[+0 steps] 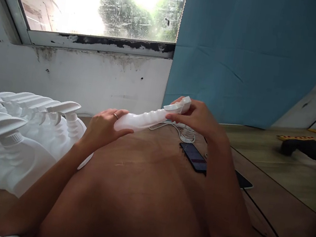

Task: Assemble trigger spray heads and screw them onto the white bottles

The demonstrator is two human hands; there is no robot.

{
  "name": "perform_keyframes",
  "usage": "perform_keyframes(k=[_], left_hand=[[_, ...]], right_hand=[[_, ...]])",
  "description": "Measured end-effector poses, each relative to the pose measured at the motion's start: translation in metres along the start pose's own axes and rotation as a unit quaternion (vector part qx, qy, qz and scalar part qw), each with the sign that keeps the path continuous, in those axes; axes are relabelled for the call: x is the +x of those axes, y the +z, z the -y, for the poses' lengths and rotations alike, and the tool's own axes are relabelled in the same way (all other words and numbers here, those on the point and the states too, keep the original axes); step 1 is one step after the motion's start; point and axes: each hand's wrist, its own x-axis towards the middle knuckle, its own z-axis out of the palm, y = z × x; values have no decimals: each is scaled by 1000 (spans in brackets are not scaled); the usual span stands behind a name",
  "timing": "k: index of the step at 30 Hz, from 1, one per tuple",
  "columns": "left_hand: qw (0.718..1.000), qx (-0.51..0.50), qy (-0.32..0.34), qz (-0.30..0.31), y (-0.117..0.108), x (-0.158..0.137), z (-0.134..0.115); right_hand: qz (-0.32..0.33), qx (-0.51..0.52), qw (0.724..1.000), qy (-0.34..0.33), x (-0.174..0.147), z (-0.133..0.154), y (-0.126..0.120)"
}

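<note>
A white plastic spray bottle [142, 120] lies tilted between my two hands above the brown tabletop [137, 178], its trigger head to the right and slightly raised. My left hand [102, 126], with a ring on one finger, grips the wide bottom end. At the other end, the fingers of my right hand [202, 117] are closed around the white trigger head [179, 105]. That hand partly hides the head and the neck. More white spray bottles [33, 155] of the same kind stand packed together to the left, beside my left forearm.
A dark phone [193, 157] lies near my right forearm, with a coiled white cable [187, 134] behind it. Another flat device [243, 181] is partly hidden by that arm. A black cable [267, 220] crosses the right side. Behind hangs a blue cloth [238, 55] beside a window [109, 4].
</note>
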Motion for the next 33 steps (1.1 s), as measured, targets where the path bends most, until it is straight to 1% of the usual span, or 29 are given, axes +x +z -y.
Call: perform_keyframes(k=[2, 3, 4, 6, 8, 9, 10, 12, 14, 16, 17, 18, 19, 20, 21, 22, 23, 24, 25, 26, 28, 29, 30, 31, 32, 33], left_hand=[[992, -106, -5, 73, -7, -1, -1], [978, -169, -14, 122, -10, -1, -1], [957, -232, -26, 172, -13, -1, 0], [901, -343, -56, 259, -15, -2, 4], [848, -419, -80, 313, -15, -2, 8], [833, -440, -87, 324, -14, -2, 10], [824, -454, -90, 326, -13, -2, 12], [817, -467, -93, 325, -11, -1, 13], [808, -476, -98, 334, -10, 1, 15], [783, -499, -117, 352, -6, 0, 17], [763, -518, -134, 363, -2, -1, 20], [735, -541, -151, 380, 3, -3, 23], [699, -566, -165, 405, 11, -6, 27], [659, -589, -173, 434, 20, -10, 31], [618, -611, -175, 462, 31, -14, 36], [585, -627, -176, 483, 43, -17, 41], [569, -639, -182, 484, 56, -20, 45], [572, -647, -200, 464, 70, -20, 50], [592, -644, -224, 429, 84, -19, 54], [629, -631, -246, 383, 98, -15, 58], [735, -567, -277, 247, 126, 1, 65], [791, -512, -291, 165, 138, 11, 69], [837, -444, -308, 86, 149, 23, 73], [856, -403, -319, 45, 159, 35, 77], [869, -370, -329, 16, 168, 47, 81], [877, -341, -338, -4, 176, 58, 85]], right_hand=[[-7, 3, 1000, -17, -4, 3, -5], [2, 14, 999, -32, -6, 4, -6], [18, 29, 998, -57, -7, 6, -8], [62, 58, 989, -122, -9, 10, -10], [101, 78, 977, -172, -10, 15, -12], [113, 85, 974, -179, -11, 16, -12], [124, 91, 972, -176, -12, 18, -13], [132, 96, 976, -145, -14, 18, -12], [128, 74, 983, -112, -13, 16, -11], [135, 44, 983, -114, -11, 12, -11], [148, 42, 979, -135, -9, 9, -13], [165, 51, 971, -167, -8, 7, -15], [171, 68, 961, -205, -7, 4, -19], [160, 87, 953, -241, -7, 2, -24], [131, 106, 947, -273, -7, 0, -30], [86, 119, 943, -298, -10, -1, -38], [31, 122, 942, -310, -14, -2, -46], [-30, 114, 943, -310, -19, -1, -55], [-86, 93, 946, -299, -25, 0, -64], [-140, 58, 950, -274, -32, 1, -73], [-237, -10, 944, -231, -44, 5, -88], [-274, -31, 936, -219, -49, 7, -94], [-299, -40, 929, -215, -52, 8, -97], [-308, -41, 927, -212, -53, 9, -99], [-301, -38, 931, -201, -53, 8, -100], [-280, -39, 943, -177, -53, 7, -98]])
